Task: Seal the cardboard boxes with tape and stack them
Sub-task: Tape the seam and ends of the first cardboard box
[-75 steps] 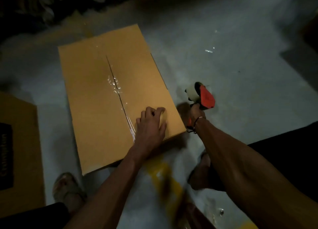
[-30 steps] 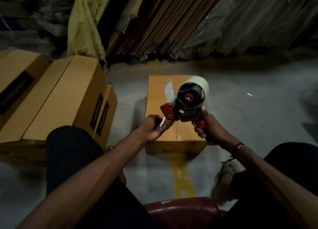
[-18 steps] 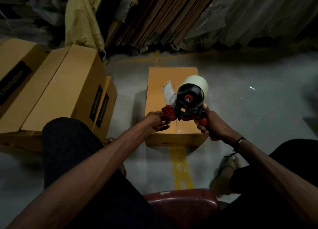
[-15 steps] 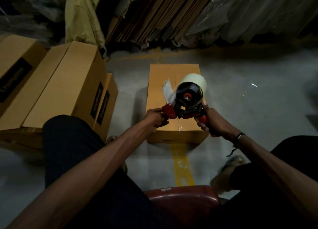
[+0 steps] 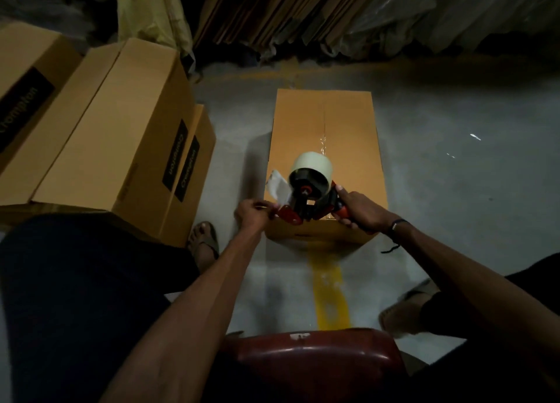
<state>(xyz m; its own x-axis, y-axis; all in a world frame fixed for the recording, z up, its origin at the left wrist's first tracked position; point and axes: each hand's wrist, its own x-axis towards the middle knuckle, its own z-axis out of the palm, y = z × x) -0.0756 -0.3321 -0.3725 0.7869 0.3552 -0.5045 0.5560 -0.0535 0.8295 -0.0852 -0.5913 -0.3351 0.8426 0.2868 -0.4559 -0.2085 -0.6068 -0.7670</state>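
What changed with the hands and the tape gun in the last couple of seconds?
The left hand left the box top and now pinches the loose tape end. The right hand lifted the tape dispenser from beside the box to above it, still gripping its handle.

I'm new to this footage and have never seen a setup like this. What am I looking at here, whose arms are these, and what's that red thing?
There is no machine: a person wears a camera on the head, looking down at their own arms. The right hand grips the handle of a red tape dispenser carrying a pale roll. The left hand pinches the loose tape end at its front. Below them a closed cardboard box sits on the concrete floor. More boxes are stacked to the left.
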